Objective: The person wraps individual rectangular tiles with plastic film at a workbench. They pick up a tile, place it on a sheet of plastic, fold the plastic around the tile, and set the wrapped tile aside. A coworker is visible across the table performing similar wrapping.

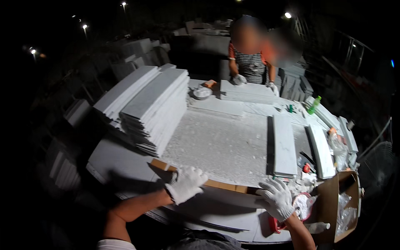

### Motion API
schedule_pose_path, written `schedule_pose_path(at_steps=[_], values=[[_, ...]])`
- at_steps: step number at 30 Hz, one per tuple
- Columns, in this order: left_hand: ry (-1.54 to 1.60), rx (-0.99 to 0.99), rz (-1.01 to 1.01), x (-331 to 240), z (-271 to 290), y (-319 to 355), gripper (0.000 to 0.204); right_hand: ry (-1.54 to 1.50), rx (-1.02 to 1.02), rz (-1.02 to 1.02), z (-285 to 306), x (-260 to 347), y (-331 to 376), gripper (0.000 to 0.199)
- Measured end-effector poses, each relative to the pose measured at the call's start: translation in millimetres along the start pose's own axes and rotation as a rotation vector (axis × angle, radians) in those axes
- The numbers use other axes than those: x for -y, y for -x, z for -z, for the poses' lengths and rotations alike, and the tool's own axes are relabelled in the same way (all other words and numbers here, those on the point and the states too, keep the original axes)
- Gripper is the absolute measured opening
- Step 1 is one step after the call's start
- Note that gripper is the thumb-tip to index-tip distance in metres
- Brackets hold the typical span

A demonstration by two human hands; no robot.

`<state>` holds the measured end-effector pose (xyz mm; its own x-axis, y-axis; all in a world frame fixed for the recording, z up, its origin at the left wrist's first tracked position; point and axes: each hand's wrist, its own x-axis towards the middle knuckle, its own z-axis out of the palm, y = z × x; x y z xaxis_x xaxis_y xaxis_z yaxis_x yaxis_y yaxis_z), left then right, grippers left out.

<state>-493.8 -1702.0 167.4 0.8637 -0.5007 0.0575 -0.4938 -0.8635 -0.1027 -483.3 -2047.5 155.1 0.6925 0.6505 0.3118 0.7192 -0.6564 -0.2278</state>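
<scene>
A long, narrow brown strip (220, 184) with a pale band near its left end lies along the near edge of a dusty grey work surface (221, 146). My left hand (186, 183), in a white knit glove, is palm down over the strip's left part with fingers stretched to the right. My right hand (277, 199), gloved alike, is at the strip's right end with fingers spread. Neither hand visibly grips anything; whether they touch the strip I cannot tell. Below the right hand, a red-rimmed tub (303, 205) with white contents is partly hidden.
Stacked grey-white stone slabs (156, 98) rise at the left. Two narrow slabs (284, 146) (321, 151) lie at the right, near a cardboard box (329, 204) with clear plastic and a green bottle (314, 105). Across the table, a gloved co-worker (250, 66) handles a slab stack (248, 91).
</scene>
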Motion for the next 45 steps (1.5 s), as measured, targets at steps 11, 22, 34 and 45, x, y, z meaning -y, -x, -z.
schedule_pose_path(at_steps=[11, 22, 34, 45], values=[[-0.007, -0.396, -0.265, 1.1, -26.4, -9.7, 0.036, 0.21, -0.28, 0.041, -28.5, 9.0, 13.3, 0.018], [-0.064, -0.589, -0.189, -8.8, -56.0, -2.4, 0.045, 0.131, 0.085, -0.122, 18.8, 33.6, -30.1, 0.056], [0.241, -0.127, -0.168, 25.1, -16.4, -0.1, 0.049, -0.168, 0.047, -0.078, -53.8, 40.3, -57.9, 0.055], [0.184, -0.077, -0.012, 15.3, -44.9, 13.2, 0.028, -0.023, -0.004, -0.162, -75.7, 61.9, -39.7, 0.009]])
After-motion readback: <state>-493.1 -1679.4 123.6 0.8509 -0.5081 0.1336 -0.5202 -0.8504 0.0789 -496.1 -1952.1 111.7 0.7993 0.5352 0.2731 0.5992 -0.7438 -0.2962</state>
